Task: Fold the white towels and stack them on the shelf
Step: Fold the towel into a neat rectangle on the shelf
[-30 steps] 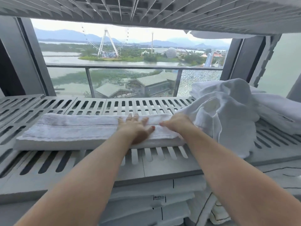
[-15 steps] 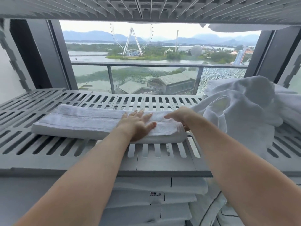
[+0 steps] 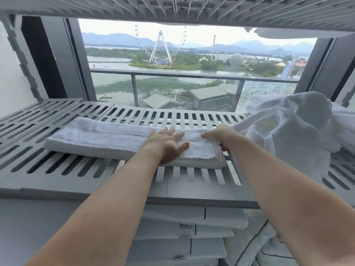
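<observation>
Your folded white towel [image 3: 99,137] lies flat on the slotted grey shelf [image 3: 57,166], running left to right and set back from the shelf's front lip. Your left hand [image 3: 167,143] rests on its right half, palm down, fingers straight and spread, gripping nothing. Your right hand [image 3: 221,134] is curled round the towel's right end with the thumb tucked at the lower edge; how far the fingers reach underneath is hidden.

The step in hand looks like folding that right end across to the left. Use the left hand as your anchor and press lightly where you want the crease, so the layers don't slide on the slats. Lift the end with all its layers together, carry it low, lay it edge to edge, then smooth outward.

Watch the heap of unfolded towels [image 3: 288,123] close beside your right hand, so no loose corner gets dragged into the fold. The stack of folded linen [image 3: 192,227] on the level below gives you a size to match.
</observation>
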Tool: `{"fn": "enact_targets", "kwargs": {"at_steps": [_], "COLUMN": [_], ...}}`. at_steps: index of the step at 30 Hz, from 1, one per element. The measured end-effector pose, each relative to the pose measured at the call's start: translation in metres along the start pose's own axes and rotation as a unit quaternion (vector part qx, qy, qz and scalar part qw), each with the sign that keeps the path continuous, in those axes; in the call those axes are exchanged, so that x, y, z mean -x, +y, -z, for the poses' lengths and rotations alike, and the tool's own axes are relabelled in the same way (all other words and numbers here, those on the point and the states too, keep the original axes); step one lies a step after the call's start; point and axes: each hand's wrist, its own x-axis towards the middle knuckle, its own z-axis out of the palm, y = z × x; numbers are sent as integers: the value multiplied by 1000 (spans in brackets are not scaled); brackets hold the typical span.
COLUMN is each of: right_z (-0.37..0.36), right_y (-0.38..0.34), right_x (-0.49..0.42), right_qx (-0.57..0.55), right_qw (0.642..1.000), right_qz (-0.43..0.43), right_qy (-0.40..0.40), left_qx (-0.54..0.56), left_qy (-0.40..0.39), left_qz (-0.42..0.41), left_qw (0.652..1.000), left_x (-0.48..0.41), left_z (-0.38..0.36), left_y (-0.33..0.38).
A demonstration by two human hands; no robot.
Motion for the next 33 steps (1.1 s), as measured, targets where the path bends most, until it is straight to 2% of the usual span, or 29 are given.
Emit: {"fn": "enact_targets", "kwargs": {"at_steps": [4,8,10,13,15,19,22,25,28,31,33], "right_z": [-2,-4,-6,-6,-5,-1,-4,-8,-10,-9,-9], "right_y": [5,4,5,9,12,13,15,7,-3,-7,-10], "right_x": [-3,-3,-4,-1,6,24,27,30,32,39,41], "right_qx": [-100,-202,-208,-205,-182,-94,-112,-174,-251,-287,-335], "right_qw": [993,976,974,975,982,991,987,979,966,949,926], "right_qz": [67,75,81,36,26,89,113,108,48,-42,-57], "right_qy": [9,-15,32,79,53,-20,0,10,-28,-121,-168], "left_qx": [-3,-3,-2,-1,0,-7,10,9,-38,-48,-31], "left_qy": [-1,2,0,-2,3,11,36,114,122,99,93], "left_qz": [2,2,4,7,4,7,-1,-31,-14,64,89], "left_qw": [1000,1000,1000,1000,1000,1000,999,993,992,992,991], "left_x": [0,1,-1,-1,-1,1,5,11,14,17,18], "left_z": [0,0,0,1,1,1,0,-1,-2,-3,-5], "left_y": [1,1,1,1,1,3,3,4,5,8,9]}}
